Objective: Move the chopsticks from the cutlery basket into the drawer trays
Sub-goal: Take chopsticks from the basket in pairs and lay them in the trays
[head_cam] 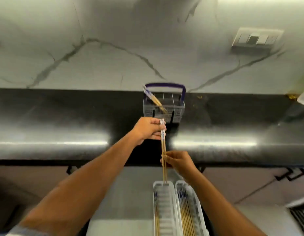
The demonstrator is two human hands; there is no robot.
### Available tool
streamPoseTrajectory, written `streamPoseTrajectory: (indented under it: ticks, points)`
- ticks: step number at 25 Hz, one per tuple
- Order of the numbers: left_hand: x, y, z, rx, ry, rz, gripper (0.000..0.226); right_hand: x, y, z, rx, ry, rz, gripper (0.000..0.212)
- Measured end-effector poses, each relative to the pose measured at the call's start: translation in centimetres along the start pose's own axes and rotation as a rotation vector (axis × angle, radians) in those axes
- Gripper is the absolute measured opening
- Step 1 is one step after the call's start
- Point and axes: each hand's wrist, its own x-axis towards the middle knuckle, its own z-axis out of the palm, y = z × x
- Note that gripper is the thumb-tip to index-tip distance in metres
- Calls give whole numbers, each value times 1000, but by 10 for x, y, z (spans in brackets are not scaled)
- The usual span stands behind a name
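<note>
A pair of wooden chopsticks [163, 147] with white-and-blue tops stands nearly upright, tips touching the far end of the left drawer tray [162, 186]. My left hand [148, 129] grips their tops; my right hand [179, 162] pinches them lower down. The right drawer tray [197, 201] holds several chopsticks lying lengthwise. The grey cutlery basket [164, 109] with a purple handle sits on the dark counter behind my hands. More chopsticks [153, 98] lean in its left side.
The dark glossy counter [62, 116] runs left to right, its front edge just above the open drawer. A marble wall with a switch plate [256, 39] rises behind. Another drawer organiser [299, 213] shows at the lower right.
</note>
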Motion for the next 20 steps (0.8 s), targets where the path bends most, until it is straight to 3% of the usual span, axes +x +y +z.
streamPoseTrajectory:
  ticks: [4,8,13,20]
  points:
    - [-3,-125,25,-22,-12,-196,17,-44,91,29,-12,20,205,15]
    - [-23,-212,36,-28,98,-331,21,-64,151,63,-54,86,380,17]
    - [-42,-261,22,-51,347,-439,17,-53,195,96,-339,155,552,20]
    - [-43,-275,7,-127,414,-496,20,-47,205,118,-530,157,675,11]
